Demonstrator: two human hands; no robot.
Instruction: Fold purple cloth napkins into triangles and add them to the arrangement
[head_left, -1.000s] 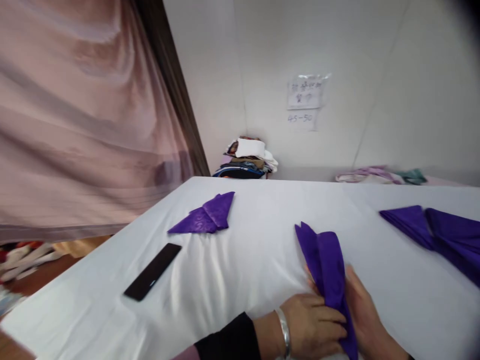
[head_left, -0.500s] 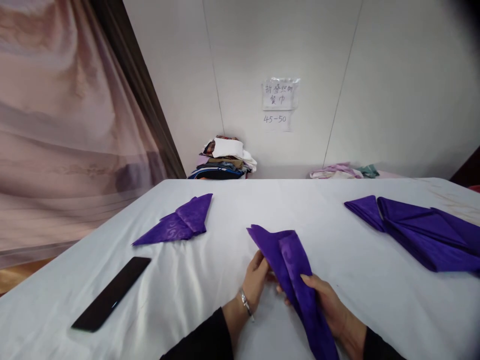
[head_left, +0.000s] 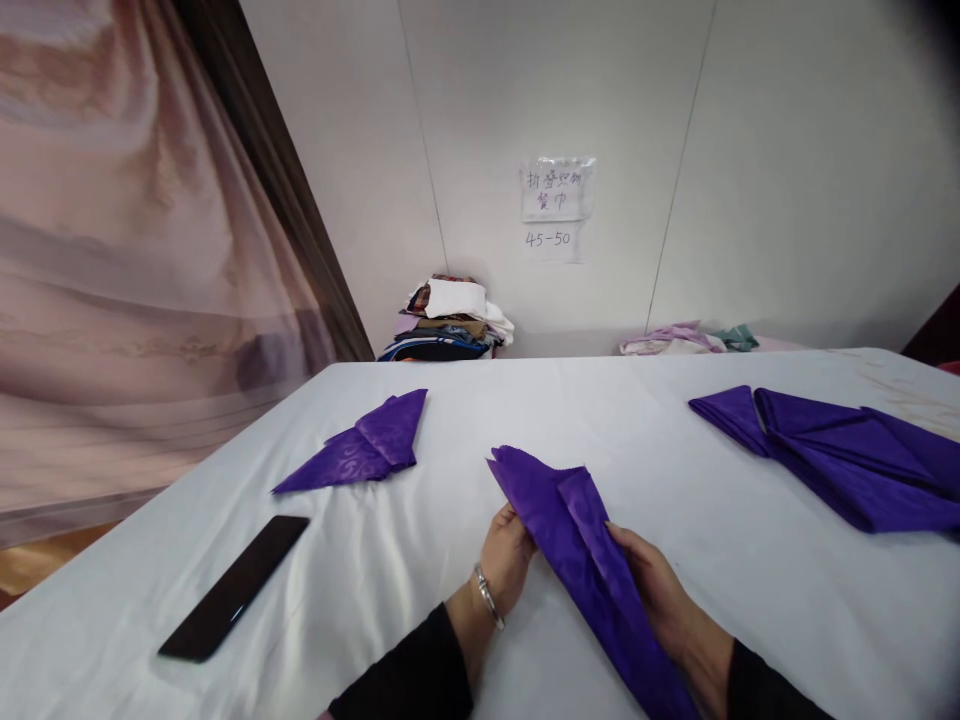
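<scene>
Sheeny purple cloth folded long, left fingers and right fingers gripping its edges, wrinkled white tablecloth

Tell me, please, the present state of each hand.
Left hand: holding the purple cloth by its left edge.
Right hand: holding the same cloth's right edge.

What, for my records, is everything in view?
table: 1, white, centre
held cloth: 1, purple, front centre
left cloth: 1, purple, left
right cloth: count unclear, purple, right
slab: 1, black, left
clothes pile: 1, mixed, behind table
loose cloths: several, mixed, behind right
wall: 1, grey, behind
paper notes: 2, white, wall
curtain: 1, pink, left
uncertain things: several, tan, red, edges
bracelet: 1, silver, left wrist
sleeves: 2, black, forearms
left hand: 1, on held cloth
right hand: 1, on held cloth
</scene>
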